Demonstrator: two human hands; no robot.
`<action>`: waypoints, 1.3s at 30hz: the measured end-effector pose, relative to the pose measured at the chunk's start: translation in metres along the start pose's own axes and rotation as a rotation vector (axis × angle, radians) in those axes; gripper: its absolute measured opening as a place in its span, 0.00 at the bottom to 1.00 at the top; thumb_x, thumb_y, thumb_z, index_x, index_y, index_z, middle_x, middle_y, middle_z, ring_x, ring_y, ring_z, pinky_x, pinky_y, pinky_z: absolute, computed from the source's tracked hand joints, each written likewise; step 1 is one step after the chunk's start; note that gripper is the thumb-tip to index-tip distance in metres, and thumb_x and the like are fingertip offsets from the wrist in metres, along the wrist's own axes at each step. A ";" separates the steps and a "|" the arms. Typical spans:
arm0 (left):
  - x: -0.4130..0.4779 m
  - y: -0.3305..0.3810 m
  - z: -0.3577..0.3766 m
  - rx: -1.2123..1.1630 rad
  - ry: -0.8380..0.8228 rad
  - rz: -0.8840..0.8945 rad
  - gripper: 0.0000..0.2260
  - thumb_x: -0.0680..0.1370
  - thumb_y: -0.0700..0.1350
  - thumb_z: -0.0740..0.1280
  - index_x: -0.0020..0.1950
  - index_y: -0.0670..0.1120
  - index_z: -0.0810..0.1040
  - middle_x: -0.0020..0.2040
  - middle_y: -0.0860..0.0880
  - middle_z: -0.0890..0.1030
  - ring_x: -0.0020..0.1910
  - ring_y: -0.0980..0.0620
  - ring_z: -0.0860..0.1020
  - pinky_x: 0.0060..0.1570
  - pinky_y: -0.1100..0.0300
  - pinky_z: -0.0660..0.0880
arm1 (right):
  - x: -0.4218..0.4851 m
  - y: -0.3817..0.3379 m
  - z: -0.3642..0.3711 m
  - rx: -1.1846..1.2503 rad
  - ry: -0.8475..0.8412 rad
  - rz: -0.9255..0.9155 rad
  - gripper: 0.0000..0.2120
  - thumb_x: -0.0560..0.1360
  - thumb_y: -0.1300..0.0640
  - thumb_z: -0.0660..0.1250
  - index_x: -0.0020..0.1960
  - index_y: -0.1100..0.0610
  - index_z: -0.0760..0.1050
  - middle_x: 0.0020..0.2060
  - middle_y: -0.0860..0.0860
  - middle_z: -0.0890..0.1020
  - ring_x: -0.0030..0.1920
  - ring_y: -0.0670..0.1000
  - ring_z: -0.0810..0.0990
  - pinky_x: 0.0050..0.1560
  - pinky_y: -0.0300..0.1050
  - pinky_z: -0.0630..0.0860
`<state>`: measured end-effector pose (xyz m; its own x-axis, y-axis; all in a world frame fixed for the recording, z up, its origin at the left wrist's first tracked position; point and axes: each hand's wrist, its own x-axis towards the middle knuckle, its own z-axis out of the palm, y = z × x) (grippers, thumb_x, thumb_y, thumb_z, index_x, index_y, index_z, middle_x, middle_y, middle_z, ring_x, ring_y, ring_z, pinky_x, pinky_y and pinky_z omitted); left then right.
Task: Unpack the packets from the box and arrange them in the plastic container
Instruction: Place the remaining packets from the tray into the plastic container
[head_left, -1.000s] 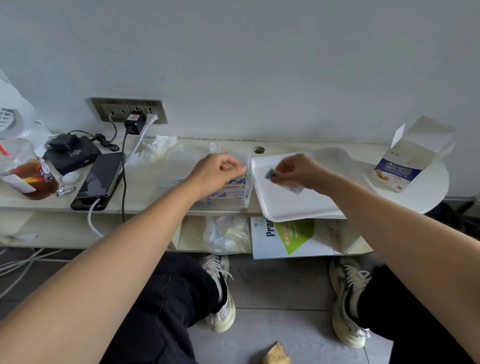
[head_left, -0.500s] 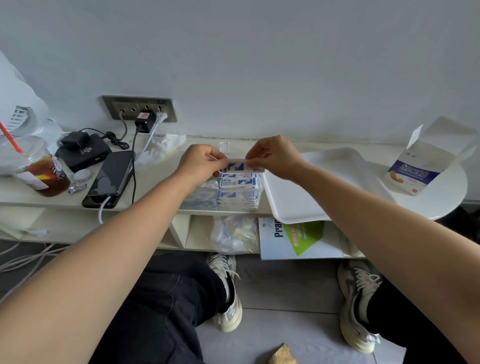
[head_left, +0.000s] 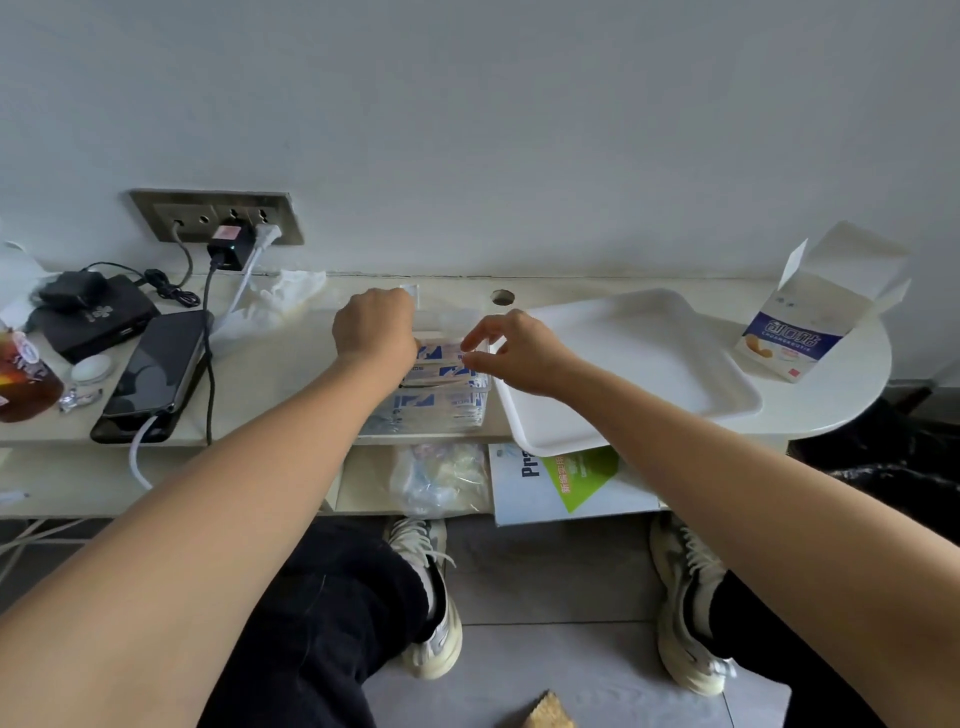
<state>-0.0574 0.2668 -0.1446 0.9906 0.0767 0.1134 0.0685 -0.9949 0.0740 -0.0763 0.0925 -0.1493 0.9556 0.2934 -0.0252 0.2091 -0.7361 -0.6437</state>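
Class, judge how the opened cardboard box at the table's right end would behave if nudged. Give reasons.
The cardboard box probably tips easily: it stands tall and narrow with flaps open. Likely light, since many packets already sit in the plastic container. Its thin card walls may dent if squeezed.
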 end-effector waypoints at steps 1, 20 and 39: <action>0.001 0.002 0.000 0.055 0.015 0.030 0.07 0.71 0.43 0.74 0.47 0.45 0.81 0.42 0.46 0.81 0.43 0.43 0.79 0.36 0.58 0.70 | 0.000 0.002 0.000 0.010 -0.005 0.006 0.11 0.74 0.50 0.70 0.54 0.52 0.79 0.56 0.56 0.77 0.46 0.47 0.74 0.47 0.39 0.68; -0.005 -0.086 -0.016 -0.556 -0.066 -0.445 0.16 0.76 0.46 0.65 0.60 0.38 0.76 0.48 0.42 0.78 0.42 0.41 0.76 0.36 0.58 0.70 | 0.045 0.002 0.000 0.762 0.052 0.504 0.10 0.79 0.59 0.62 0.58 0.62 0.71 0.45 0.56 0.76 0.38 0.49 0.74 0.35 0.41 0.70; -0.024 -0.107 -0.006 -1.224 -0.101 -0.690 0.20 0.81 0.56 0.60 0.52 0.41 0.80 0.45 0.43 0.82 0.26 0.53 0.65 0.25 0.63 0.62 | 0.020 -0.001 -0.009 0.846 0.145 0.103 0.28 0.66 0.80 0.52 0.54 0.53 0.71 0.52 0.54 0.74 0.41 0.48 0.71 0.41 0.39 0.69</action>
<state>-0.0888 0.3719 -0.1488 0.8081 0.4619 -0.3655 0.4437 -0.0694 0.8935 -0.0552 0.0938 -0.1420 0.9904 0.1268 -0.0543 -0.0500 -0.0368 -0.9981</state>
